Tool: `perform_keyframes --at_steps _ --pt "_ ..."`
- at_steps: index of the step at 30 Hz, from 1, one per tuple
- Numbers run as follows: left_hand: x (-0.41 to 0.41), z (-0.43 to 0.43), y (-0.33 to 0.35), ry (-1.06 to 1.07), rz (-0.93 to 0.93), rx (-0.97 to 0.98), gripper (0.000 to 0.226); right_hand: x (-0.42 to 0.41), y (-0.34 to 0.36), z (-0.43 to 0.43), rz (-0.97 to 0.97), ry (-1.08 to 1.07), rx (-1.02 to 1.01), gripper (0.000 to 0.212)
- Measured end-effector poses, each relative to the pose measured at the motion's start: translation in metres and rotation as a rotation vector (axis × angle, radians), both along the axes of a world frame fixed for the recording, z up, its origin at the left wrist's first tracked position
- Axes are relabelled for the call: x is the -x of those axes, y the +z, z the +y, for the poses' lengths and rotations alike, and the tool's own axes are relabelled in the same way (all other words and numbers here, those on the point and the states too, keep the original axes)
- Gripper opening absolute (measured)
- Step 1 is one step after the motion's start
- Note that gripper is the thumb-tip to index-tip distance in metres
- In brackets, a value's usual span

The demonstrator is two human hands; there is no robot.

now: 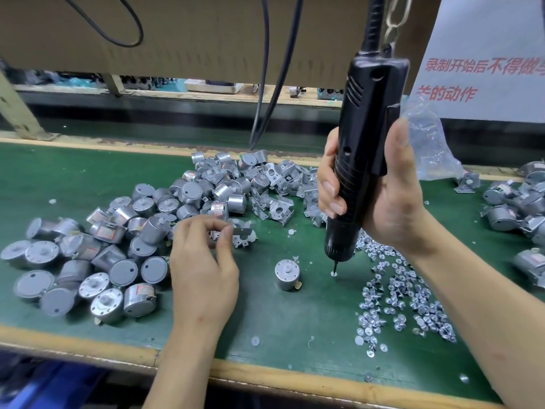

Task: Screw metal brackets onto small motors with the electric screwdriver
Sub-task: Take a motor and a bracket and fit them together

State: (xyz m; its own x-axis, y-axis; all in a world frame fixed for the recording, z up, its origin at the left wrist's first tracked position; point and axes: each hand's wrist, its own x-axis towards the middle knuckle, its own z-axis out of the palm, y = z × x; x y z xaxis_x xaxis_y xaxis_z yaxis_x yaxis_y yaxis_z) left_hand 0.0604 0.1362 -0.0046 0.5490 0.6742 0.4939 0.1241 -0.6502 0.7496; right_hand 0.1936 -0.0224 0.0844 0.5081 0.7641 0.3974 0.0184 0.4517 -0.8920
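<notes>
My right grip (392, 199) wraps the electric screwdriver (365, 119), held upright with its bit tip touching one screw (333, 273) on the green surface (295, 320). My left grip (203, 255) pinches a metal bracket (243, 236) at 10 o'clock from a lone motor (286, 274) standing shaft-up near the centre. I judge the bit should stay plumb so the screw seats, and the bracket's holes should line up over the motor before driving. Loose screws (407, 296) spread at 3 o'clock, a motor heap (88, 261) at 9, spare brackets (277, 187) at 12. Beyond hang cables (265, 84), a cardboard panel (177, 33) and a red-lettered sign (486, 69).
</notes>
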Motion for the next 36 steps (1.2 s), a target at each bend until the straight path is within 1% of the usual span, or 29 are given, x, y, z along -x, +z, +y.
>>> perform_keyframes --at_steps 3,5,8,11,13,16,19,22,25,28,32,36 --pt "0.002 0.000 0.002 -0.055 -0.049 0.170 0.006 0.001 0.000 0.000 0.001 -0.011 0.004 0.071" --pt "0.005 -0.001 0.003 -0.098 -0.050 0.205 0.005 0.001 0.000 0.001 -0.001 -0.016 0.006 0.070" --pt "0.010 0.000 0.005 -0.160 -0.029 0.161 0.004 0.003 -0.001 0.002 0.000 -0.017 0.001 0.069" --pt "0.016 0.002 0.005 -0.201 0.051 0.093 0.006 0.003 -0.002 0.002 0.013 -0.020 -0.007 0.068" --pt "0.019 0.003 0.005 -0.227 0.113 0.080 0.012 0.003 -0.003 0.003 0.013 -0.032 -0.010 0.069" --pt "0.021 0.001 0.006 -0.255 0.196 0.057 0.030 0.004 -0.003 0.005 0.009 -0.073 -0.014 0.071" --pt "0.021 0.000 0.007 -0.250 0.261 0.018 0.033 0.005 -0.004 0.008 -0.022 -0.137 -0.014 0.070" --pt "0.022 -0.002 0.009 -0.260 0.253 -0.052 0.031 0.006 -0.005 0.009 -0.043 -0.172 -0.014 0.068" --pt "0.023 -0.009 0.012 -0.345 0.230 -0.122 0.033 0.006 -0.006 0.010 -0.046 -0.181 -0.010 0.068" --pt "0.022 -0.021 0.012 -0.439 0.313 -0.160 0.042 0.006 -0.007 0.010 -0.056 -0.194 -0.006 0.070" --pt "0.018 -0.029 0.012 -0.419 0.391 -0.180 0.044 0.008 -0.006 0.011 -0.082 -0.227 0.004 0.077" --pt "0.019 -0.031 0.014 -0.402 0.372 -0.172 0.050 0.010 -0.006 0.012 -0.108 -0.269 -0.006 0.081"
